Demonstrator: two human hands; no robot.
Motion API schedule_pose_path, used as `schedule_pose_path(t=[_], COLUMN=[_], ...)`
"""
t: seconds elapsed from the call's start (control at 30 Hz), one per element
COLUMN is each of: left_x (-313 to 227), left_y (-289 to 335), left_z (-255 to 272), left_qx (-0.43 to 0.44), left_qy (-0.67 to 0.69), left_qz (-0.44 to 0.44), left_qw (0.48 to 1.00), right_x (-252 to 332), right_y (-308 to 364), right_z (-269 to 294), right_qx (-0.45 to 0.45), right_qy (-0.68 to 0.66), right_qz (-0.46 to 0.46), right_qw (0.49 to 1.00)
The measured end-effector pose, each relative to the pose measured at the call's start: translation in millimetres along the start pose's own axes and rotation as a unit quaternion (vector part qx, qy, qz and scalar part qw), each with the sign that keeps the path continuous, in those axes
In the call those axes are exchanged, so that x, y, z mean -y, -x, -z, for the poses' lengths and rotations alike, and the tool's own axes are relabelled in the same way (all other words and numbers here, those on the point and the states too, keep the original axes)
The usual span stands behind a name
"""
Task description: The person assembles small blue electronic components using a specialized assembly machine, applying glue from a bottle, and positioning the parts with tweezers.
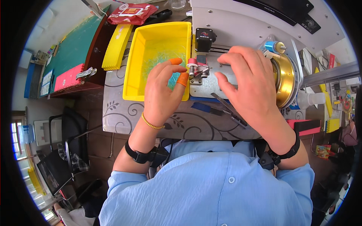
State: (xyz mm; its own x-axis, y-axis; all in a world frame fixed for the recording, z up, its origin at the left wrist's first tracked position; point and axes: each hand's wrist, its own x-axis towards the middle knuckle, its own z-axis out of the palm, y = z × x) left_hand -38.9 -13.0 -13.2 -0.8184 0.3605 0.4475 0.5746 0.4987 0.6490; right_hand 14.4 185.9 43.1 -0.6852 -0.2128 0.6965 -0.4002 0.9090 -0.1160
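Working bare-handed at the small spring fixture (192,68), we read the step as close fingertip work there. Left hand (160,88) sits at 8 o'clock from it, orange covers on thumb and index, tips just beside it; can't tell if they pinch a fine strand or touch metal. Right hand (254,79) is at 3 o'clock, thumb and fingers spread, nothing visible between them. Hands apart, fixture between. Blue-green strands (162,61) lie in the yellow bin (131,77) at 9; black motor (204,40) at 1, brass-coloured wheel (286,81) at 3. Next move, in our judgement, calls for light, exact fingertip placement, knuckles clear of the fixture
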Motion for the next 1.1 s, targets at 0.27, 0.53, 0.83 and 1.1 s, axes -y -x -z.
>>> schedule_pose_path(t=[0.27, 0.53, 0.83, 1.1], left_x=[1, -3, -4, 5], left_y=[0, 0, 0, 6], left_z=[-5, -5, -6, -8], left_qx=[-0.015, -0.022, -0.033, -0.047], left_qy=[-0.006, -0.03, -0.015, 0.046], left_qz=[-0.027, -0.04, -0.039, 0.024], left_qw=[1.0, 0.998, 0.999, 0.998], right_x=[-3, -1, -6, 4], right_y=[2, 0, -2, 25], right_z=[-1, 6, 3, 53], right_qx=[0.051, 0.061, 0.03, -0.003], right_qy=[-0.007, 0.006, -0.037, -0.053], right_qz=[0.004, -0.01, 0.005, 0.029], right_qw=[0.999, 0.998, 0.999, 0.998])
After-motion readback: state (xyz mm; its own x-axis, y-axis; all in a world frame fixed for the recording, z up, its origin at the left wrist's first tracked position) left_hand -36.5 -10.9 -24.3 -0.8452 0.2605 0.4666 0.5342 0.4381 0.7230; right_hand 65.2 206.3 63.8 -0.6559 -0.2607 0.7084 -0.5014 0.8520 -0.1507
